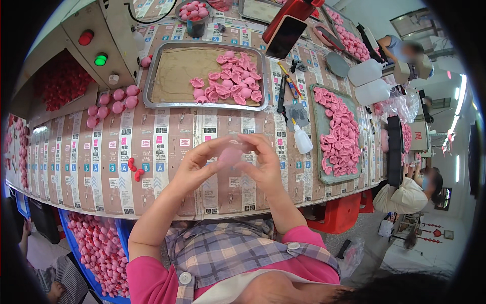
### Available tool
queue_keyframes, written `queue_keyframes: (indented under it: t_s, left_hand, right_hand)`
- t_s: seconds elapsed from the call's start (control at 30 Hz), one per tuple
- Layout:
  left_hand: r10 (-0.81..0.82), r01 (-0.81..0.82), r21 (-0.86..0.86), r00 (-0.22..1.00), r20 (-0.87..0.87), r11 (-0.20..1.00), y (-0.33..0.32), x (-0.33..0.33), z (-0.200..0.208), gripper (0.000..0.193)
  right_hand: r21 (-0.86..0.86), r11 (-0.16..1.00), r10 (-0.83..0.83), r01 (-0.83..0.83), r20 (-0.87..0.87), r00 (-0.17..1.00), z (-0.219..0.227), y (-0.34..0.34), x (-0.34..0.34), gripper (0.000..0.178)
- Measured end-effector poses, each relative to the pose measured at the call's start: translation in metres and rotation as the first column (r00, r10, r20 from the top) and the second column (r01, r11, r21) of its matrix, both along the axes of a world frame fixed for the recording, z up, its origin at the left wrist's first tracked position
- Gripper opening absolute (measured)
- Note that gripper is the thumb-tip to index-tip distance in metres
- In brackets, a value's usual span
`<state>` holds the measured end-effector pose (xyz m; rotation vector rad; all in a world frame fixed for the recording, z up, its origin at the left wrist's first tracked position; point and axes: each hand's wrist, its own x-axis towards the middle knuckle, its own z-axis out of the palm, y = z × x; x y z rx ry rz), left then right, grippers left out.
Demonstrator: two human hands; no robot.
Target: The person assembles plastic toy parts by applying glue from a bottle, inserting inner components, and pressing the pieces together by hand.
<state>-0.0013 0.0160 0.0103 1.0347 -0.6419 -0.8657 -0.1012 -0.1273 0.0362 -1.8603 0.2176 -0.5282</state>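
Note:
Over the middle of the table, my left hand (201, 158) and my right hand (264, 161) meet around a small rounded pink piece (230, 156). Fingers and thumbs of both hands close on it from the two sides; the piece is slightly blurred, so its exact shape cannot be made out. Beyond my hands lies a metal tray (172, 105), lined with brown paper, with pink balls and frilled pink pieces (234, 76) heaped on its right side. Two small red curved pieces (135, 170) lie on the table to the left of my hands.
A machine (114, 50) with red and green buttons stands far left, beside loose pink balls (118, 107). Right are a white squeeze bottle (302, 138), pens and a green tray (340, 179) of pink pieces. A phone (286, 38) stands behind. A blue crate (76, 248) sits below left.

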Motion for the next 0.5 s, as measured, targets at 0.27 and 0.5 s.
queue_keyframes:
  t_s: [0.27,0.5]
  left_hand:
    - [-0.152,0.147,-0.04,0.947,-0.282,0.988,0.0,0.007,0.004,0.077]
    - [-0.174,0.167,-0.053,0.911,-0.374,0.985,-0.002,0.007,0.006,0.093]
  right_hand:
    - [-0.098,0.976,0.192,-0.193,-0.018,0.981,0.007,-0.002,0.0,0.045]
    - [-0.22,0.956,0.2,-0.194,0.007,0.98,0.008,0.0,0.001,0.039]
